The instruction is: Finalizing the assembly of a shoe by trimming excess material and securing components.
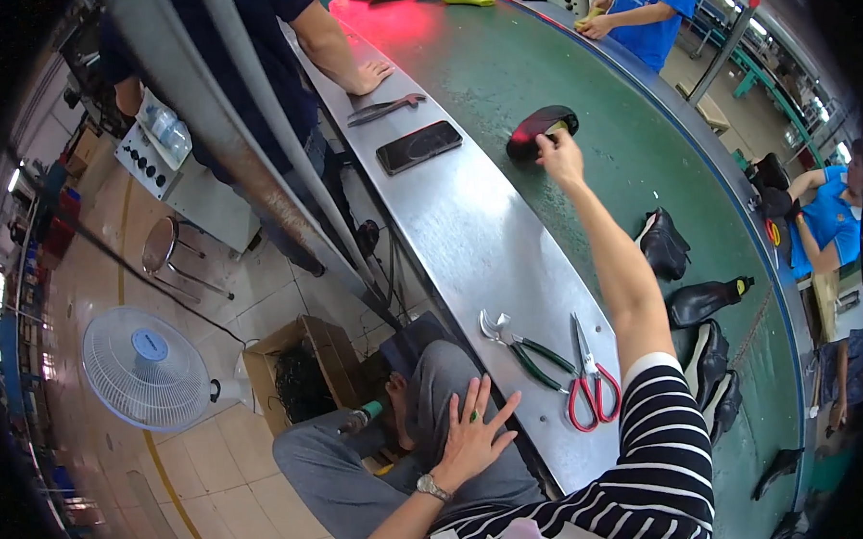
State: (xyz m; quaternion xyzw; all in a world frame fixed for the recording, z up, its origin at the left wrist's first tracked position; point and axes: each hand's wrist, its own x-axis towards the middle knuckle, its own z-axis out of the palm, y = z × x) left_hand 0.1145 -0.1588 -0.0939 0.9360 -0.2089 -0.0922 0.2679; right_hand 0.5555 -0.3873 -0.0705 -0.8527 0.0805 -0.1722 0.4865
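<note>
The right hand (pixel 560 158) is stretched far out, its fingers gripping a black shoe (pixel 539 130) on the green belt (pixel 629 155) just past the bench (pixel 478 239) edge. The left hand (pixel 474 436) rests flat and spread on the knee. The hand hides part of the shoe.

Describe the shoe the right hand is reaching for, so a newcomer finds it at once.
Start at the long green conveyor belt beside the steel bench. Follow the outstretched right hand to its fingertips: they touch a black shoe lying alone, far up the belt. Unlike the cluster of black boots nearer the person, it stands apart, has a red glow on its top, and shows yellow at its opening.
</note>
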